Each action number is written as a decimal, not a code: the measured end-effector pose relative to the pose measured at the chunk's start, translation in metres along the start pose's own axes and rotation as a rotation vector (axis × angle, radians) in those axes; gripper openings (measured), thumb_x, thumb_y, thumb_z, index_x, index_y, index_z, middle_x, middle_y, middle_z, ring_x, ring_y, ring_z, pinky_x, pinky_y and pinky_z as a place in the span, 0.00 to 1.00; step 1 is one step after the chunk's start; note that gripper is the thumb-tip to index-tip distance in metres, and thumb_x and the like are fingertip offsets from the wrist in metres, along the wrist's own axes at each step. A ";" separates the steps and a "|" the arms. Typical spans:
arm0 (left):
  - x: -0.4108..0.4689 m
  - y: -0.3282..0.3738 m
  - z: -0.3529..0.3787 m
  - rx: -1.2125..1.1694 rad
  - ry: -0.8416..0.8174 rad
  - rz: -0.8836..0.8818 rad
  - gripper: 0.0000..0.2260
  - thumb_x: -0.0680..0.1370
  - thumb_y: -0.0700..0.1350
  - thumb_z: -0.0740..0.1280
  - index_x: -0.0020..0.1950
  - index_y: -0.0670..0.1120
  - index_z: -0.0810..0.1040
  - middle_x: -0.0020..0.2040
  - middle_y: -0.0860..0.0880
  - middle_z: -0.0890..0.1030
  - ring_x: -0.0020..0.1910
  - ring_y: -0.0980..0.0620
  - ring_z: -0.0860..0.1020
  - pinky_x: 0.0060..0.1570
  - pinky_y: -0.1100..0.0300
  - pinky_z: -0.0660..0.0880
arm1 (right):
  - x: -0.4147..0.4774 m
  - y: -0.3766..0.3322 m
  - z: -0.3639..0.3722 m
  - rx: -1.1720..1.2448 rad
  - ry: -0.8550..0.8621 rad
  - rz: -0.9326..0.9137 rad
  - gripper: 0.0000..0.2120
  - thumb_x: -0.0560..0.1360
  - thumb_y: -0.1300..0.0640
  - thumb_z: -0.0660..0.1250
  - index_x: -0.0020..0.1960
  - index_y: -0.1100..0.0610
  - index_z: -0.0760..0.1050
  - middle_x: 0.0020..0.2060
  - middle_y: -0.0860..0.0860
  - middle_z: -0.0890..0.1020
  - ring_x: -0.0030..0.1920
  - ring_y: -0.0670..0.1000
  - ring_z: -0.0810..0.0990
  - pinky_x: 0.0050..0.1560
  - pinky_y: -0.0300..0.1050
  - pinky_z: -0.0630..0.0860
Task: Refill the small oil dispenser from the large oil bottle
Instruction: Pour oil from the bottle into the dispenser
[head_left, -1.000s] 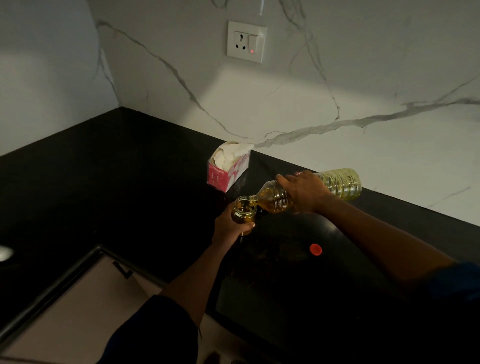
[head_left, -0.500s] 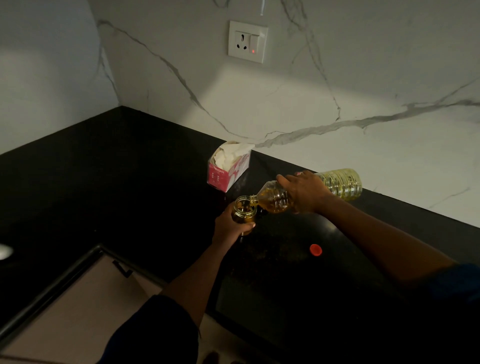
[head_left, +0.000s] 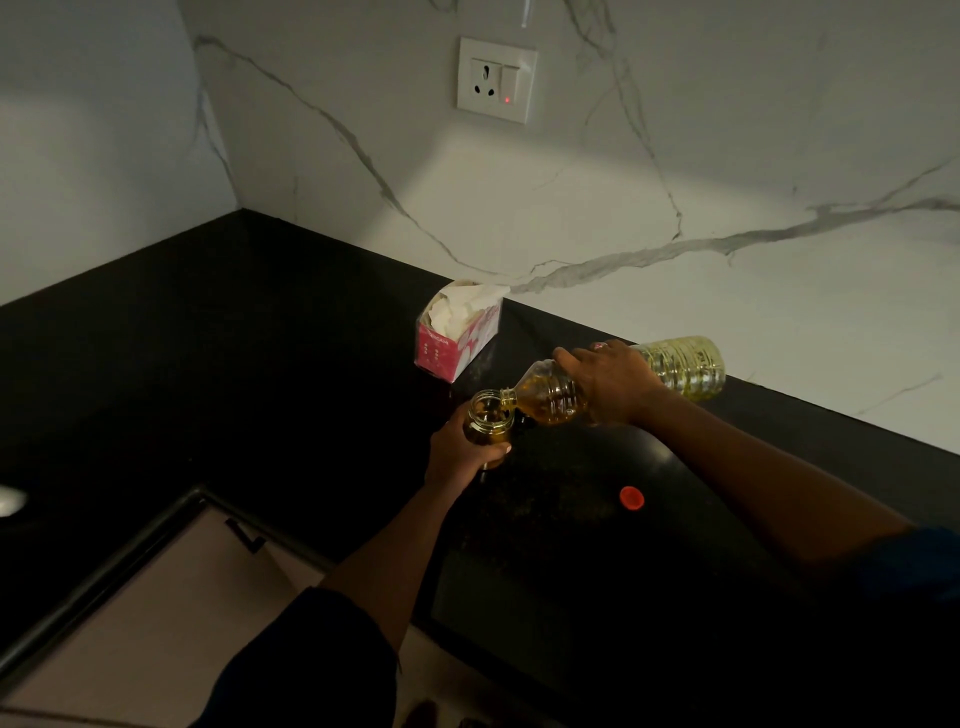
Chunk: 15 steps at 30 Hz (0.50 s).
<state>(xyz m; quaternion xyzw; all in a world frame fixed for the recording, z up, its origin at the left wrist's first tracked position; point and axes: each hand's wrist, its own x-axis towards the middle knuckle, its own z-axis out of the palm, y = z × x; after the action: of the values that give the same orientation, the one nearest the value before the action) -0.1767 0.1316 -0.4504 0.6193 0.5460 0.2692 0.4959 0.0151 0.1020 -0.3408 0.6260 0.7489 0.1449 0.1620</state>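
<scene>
My right hand (head_left: 610, 387) grips the large clear oil bottle (head_left: 680, 366) around its middle. The bottle lies nearly level, its open neck at the rim of the small glass oil dispenser (head_left: 488, 418), with yellow oil pooled toward the neck. My left hand (head_left: 462, 452) wraps around the lower part of the dispenser and holds it upright over the black countertop (head_left: 260, 364). The dispenser's mouth is open and amber oil shows inside it. The bottle's red cap (head_left: 631, 498) lies loose on the counter to the right of my left arm.
A pink tissue box (head_left: 457, 332) with white tissue sticking out stands just behind the dispenser, near the marble backsplash. A wall socket (head_left: 496, 78) with a red light sits higher up. The counter's front edge and a pale cabinet front (head_left: 130, 613) lie at lower left.
</scene>
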 end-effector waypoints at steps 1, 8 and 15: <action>0.000 0.000 0.000 0.003 0.000 0.001 0.33 0.67 0.42 0.76 0.69 0.48 0.68 0.64 0.47 0.74 0.65 0.49 0.71 0.55 0.63 0.66 | 0.000 0.000 0.000 0.000 0.001 0.000 0.44 0.65 0.45 0.74 0.72 0.55 0.55 0.62 0.54 0.74 0.61 0.55 0.73 0.62 0.51 0.69; 0.002 -0.002 0.001 0.006 0.001 -0.009 0.33 0.66 0.43 0.76 0.68 0.49 0.68 0.64 0.48 0.74 0.65 0.50 0.71 0.55 0.63 0.66 | 0.001 0.001 0.002 -0.002 0.009 -0.006 0.45 0.64 0.44 0.75 0.71 0.55 0.55 0.62 0.54 0.74 0.61 0.55 0.74 0.62 0.51 0.70; 0.003 -0.004 0.001 -0.007 -0.006 0.002 0.33 0.66 0.42 0.76 0.68 0.49 0.68 0.63 0.48 0.75 0.64 0.50 0.72 0.55 0.63 0.67 | 0.000 0.000 0.002 -0.007 0.010 -0.004 0.45 0.65 0.45 0.75 0.72 0.56 0.54 0.62 0.54 0.74 0.61 0.55 0.74 0.62 0.51 0.69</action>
<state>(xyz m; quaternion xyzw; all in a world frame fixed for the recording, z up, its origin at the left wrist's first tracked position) -0.1770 0.1337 -0.4549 0.6189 0.5429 0.2696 0.4995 0.0161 0.1024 -0.3421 0.6232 0.7505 0.1502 0.1608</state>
